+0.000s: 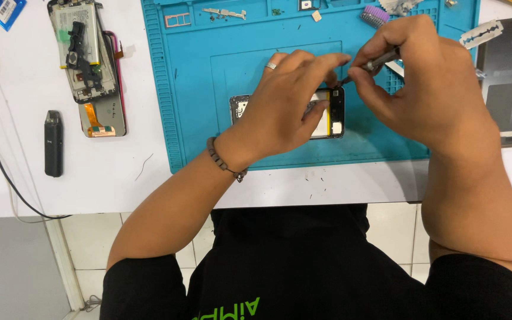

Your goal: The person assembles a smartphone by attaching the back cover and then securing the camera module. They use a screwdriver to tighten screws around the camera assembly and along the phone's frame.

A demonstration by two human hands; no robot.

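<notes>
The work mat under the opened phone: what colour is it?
The work mat is turquoise blue, clearest in the head view.
</notes>
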